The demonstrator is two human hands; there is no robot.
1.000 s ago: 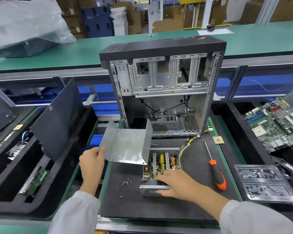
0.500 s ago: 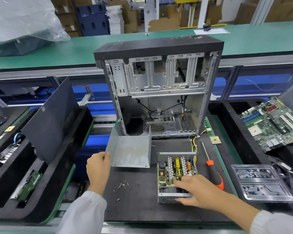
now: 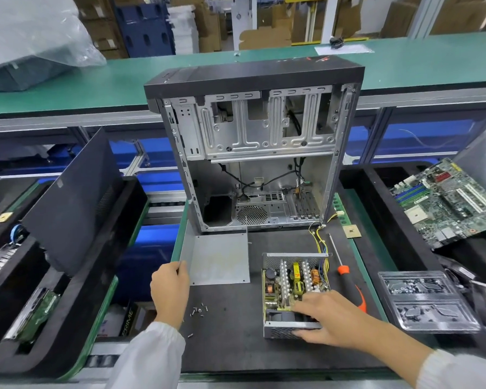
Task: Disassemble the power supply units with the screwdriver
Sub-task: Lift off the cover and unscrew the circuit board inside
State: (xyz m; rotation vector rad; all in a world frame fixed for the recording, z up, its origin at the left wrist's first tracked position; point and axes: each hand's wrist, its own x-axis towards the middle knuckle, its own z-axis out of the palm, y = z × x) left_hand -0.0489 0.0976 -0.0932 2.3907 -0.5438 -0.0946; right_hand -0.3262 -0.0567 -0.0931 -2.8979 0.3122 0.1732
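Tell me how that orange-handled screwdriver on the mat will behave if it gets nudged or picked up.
The screwdriver lies flat on the black mat beside the opened power supply, so it cannot tip. Its round handle and thin shaft suggest it may roll if nudged sideways. It looks rigid, and probably handle-heavy when lifted.

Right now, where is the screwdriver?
The screwdriver lies on the black mat, just right of the opened power supply, beside the right hand.
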